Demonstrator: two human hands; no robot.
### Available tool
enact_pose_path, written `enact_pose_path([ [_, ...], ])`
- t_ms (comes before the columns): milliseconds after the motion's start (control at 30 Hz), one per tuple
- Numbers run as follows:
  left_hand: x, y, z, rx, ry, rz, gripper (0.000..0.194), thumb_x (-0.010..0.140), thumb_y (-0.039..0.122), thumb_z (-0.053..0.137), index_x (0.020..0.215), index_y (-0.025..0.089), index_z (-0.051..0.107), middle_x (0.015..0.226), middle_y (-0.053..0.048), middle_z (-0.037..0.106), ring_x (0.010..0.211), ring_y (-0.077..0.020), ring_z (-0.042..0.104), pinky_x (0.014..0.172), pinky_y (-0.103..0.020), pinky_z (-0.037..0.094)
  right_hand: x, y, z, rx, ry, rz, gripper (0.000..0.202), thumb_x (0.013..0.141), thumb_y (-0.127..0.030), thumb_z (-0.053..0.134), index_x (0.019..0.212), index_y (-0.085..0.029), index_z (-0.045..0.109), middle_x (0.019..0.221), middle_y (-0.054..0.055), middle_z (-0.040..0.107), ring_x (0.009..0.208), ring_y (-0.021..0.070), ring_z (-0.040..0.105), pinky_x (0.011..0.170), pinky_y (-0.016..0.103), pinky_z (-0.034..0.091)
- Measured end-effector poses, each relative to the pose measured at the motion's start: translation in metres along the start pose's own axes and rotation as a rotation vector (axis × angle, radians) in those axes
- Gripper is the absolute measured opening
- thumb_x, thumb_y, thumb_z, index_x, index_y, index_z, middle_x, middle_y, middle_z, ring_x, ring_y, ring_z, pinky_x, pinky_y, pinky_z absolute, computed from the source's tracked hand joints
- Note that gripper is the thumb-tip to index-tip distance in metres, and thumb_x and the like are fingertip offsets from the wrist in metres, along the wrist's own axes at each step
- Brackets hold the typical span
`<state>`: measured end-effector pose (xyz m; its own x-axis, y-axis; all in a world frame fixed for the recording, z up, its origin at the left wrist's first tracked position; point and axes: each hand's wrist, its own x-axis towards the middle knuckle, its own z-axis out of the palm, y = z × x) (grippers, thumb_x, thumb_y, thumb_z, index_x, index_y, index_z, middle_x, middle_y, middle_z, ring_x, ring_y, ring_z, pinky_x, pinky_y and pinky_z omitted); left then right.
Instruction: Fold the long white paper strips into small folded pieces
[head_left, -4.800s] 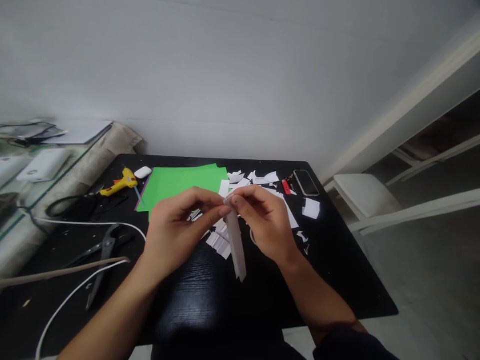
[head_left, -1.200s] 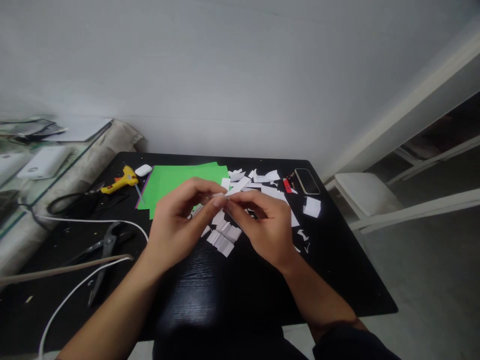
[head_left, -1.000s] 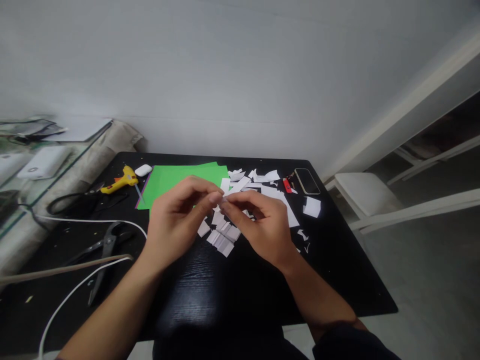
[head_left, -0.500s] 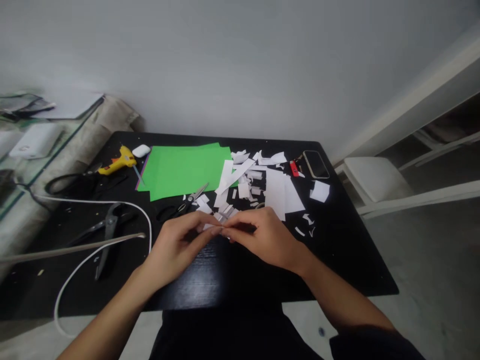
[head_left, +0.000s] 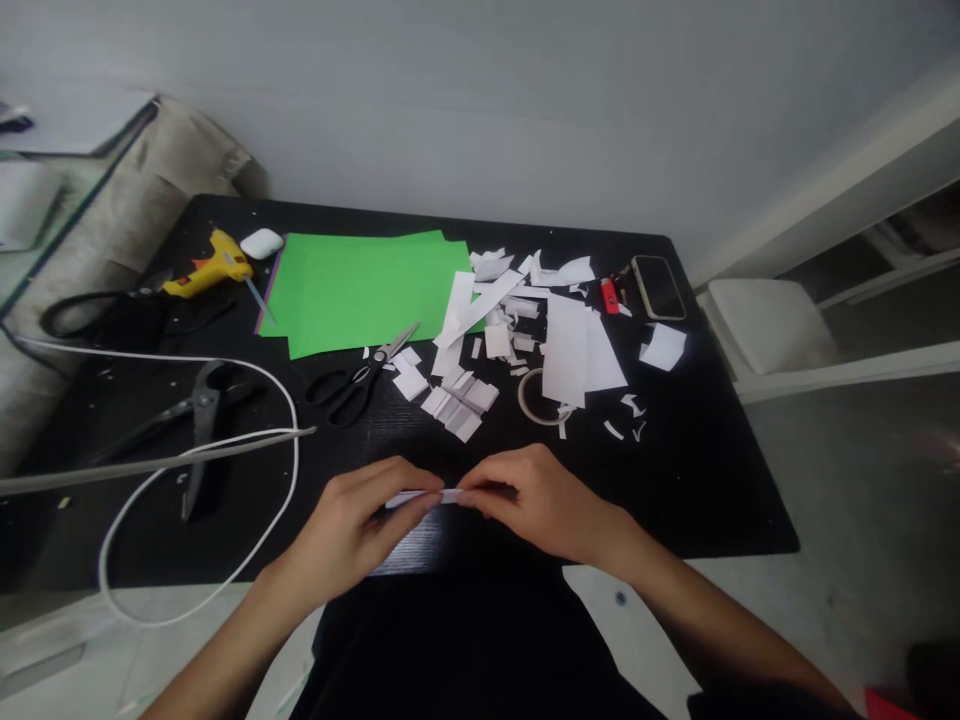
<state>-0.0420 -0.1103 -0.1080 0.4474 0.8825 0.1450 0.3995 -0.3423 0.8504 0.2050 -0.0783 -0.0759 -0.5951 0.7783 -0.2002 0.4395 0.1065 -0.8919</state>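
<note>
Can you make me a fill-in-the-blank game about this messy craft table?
Both hands, left hand and right hand, pinch a folded strip of ____ paper.
The big paper sheet is ____.
The glue gun is ____.
The scissors have ____ handles.
Missing words: white, green, yellow, black.

Bare table [head_left: 675, 500] right — scissors [head_left: 360, 375], paper scraps [head_left: 457, 405] crowd ahead
</note>
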Motion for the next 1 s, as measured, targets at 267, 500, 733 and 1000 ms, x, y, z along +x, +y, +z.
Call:
enact_pose_path([
  [267, -0.006, -0.005, 0.01, -0.039, -0.003, -0.038, 0.009, 0.1, 0.018, 0.065, 0.104, 0.024, 0.071, 0.097, 0.001, 0.075, 0.087, -0.013, 0.072, 0.077, -0.022, 0.056, -0.003, 0.006, 0.005, -0.034, -0.029, -0.021, 0.009, 0.097, -0.02, 0.072, 0.1, -0.019, 0.081, 0.091, 0.002, 0.082, 0.081, 0.0156, 0.076, 0.078, 0.027, 0.056],
  [500, -0.002, -0.002, 0.012, -0.046, -0.128, -0.116, 0.011, 0.103, 0.025, 0.059, 0.102, 0.023, 0.07, 0.093, 0.0, 0.073, 0.083, -0.0133, 0.07, 0.07, -0.023, 0.054, -0.002, 0.012, 0.012, -0.076, -0.064, -0.038, 0.013, 0.099, -0.02, 0.069, 0.103, -0.016, 0.08, 0.096, 0.005, 0.082, 0.088, 0.0176, 0.076, 0.082, 0.028, 0.056],
  [733, -0.008, -0.004, 0.012, -0.069, -0.112, -0.134, 0.013, 0.103, 0.026, 0.06, 0.1, 0.023, 0.072, 0.092, 0.0, 0.074, 0.081, -0.0126, 0.07, 0.071, -0.022, 0.052, -0.005, 0.013, 0.014, -0.03, -0.07, -0.025, 0.013, 0.099, -0.023, 0.07, 0.106, -0.018, 0.08, 0.093, 0.002, 0.082, 0.077, 0.0151, 0.075, 0.078, 0.027, 0.056],
  [1000, -0.007, 0.005, 0.013, -0.04, -0.194, -0.14, 0.016, 0.104, 0.027, 0.057, 0.099, 0.022, 0.072, 0.09, 0.001, 0.072, 0.078, -0.0118, 0.067, 0.067, -0.021, 0.05, -0.009, 0.01, 0.02, -0.07, -0.103, -0.015, 0.013, 0.099, -0.018, 0.067, 0.101, -0.015, 0.08, 0.087, 0.004, 0.08, 0.074, 0.0142, 0.072, 0.073, 0.025, 0.053],
])
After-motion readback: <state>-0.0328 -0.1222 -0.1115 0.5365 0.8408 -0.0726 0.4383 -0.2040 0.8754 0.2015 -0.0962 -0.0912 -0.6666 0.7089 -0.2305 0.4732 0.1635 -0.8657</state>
